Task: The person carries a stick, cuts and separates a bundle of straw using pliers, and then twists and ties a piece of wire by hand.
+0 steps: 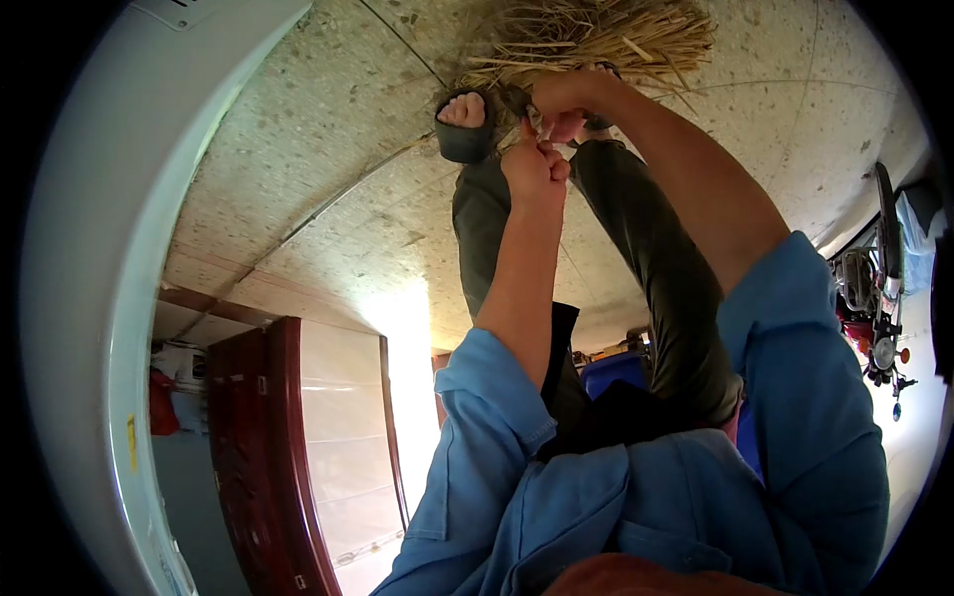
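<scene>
My left hand (534,169) is raised in front of my shins, its fingers curled in. One finger or thumb points up toward my right hand (561,96), which is closed just above it. A small dark thing (516,99) shows at the left edge of my right hand; its kind is not clear. Whatever lies between the two hands is too small and blurred to name. Just beyond my hands, a loose heap of dry straw (616,45) lies on the floor.
My sandalled foot (463,111) rests on the speckled tile floor (348,129) beside the straw. A pale appliance or panel (79,298) stands at the left, with a dark red door (260,447) near it. A parked bike (879,288) is at the right. Blue plastic (611,372) shows beneath me.
</scene>
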### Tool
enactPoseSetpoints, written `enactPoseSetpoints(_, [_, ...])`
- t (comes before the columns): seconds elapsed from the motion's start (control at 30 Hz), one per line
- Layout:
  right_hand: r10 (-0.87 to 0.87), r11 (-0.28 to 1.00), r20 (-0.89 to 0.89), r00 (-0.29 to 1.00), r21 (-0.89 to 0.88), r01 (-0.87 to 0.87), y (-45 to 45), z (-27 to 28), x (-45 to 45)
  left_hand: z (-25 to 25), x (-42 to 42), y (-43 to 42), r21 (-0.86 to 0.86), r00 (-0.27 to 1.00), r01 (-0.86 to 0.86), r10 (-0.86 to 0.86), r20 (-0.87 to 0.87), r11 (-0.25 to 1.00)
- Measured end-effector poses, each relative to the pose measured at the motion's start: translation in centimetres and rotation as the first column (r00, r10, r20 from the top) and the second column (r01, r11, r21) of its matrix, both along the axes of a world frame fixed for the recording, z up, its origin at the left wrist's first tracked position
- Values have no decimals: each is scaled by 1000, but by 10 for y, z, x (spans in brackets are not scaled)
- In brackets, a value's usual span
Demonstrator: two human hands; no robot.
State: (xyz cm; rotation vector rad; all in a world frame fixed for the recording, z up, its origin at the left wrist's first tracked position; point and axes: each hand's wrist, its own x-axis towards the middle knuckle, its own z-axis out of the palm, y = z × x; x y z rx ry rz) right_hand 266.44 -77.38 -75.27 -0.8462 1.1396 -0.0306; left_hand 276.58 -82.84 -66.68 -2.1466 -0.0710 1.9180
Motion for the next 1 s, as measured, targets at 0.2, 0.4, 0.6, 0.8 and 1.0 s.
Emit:
enactPoseSetpoints(0.2, [-335, 905, 56, 941, 298, 304, -3, -6, -8, -12, 3, -30, -32, 1000, 10, -9, 30, 999])
enactPoseSetpoints(0.4, [-546, 675, 84, 833, 633, 379, -6, 12, -19, -6, 3, -14, 38, 999, -49, 50, -21, 998])
enactPoseSetpoints(0.6, [-310, 831, -43, 950, 473, 292, -24, 11, -10, -12, 9, -1, 8, 970, -239, 239, 37, 971])
enactPoseSetpoints(0.8, [-205, 929, -319, 925, 235, 287, -40, 29, 10, -18, -2, -13, -96, 903, -359, 372, 214, 928])
enactPoseSetpoints(1.0, [-11, 998, -409, 913, 56, 37, -35, 40, 17, -16, 0, 3, -51, 815, -573, 575, 68, 818])
